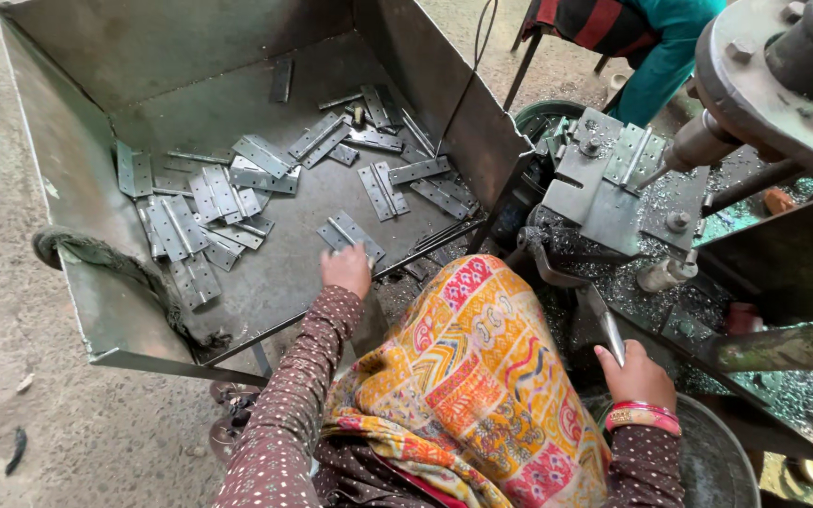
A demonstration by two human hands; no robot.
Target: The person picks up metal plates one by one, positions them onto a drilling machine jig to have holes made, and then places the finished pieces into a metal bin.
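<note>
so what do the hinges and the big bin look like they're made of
Hinges: seemingly bare steel, pale grey with a dull sheen, flat stamped leaves. Bin: looks like folded sheet metal, darker grey, scuffed and stained. The left hand reaches one hinge.

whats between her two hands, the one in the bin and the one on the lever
In the head view, the person's own lap lies between the left hand and the right hand: the orange patterned cloth. No hinge or tool rests there.

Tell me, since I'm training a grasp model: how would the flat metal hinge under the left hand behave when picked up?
The hinge by the left hand looks like rigid sheet metal, so probably stiff yet apt to fold at its pin. Lying flat on the smooth metal bin floor, it would likely slide rather than roll, and be hard to pinch.
</note>
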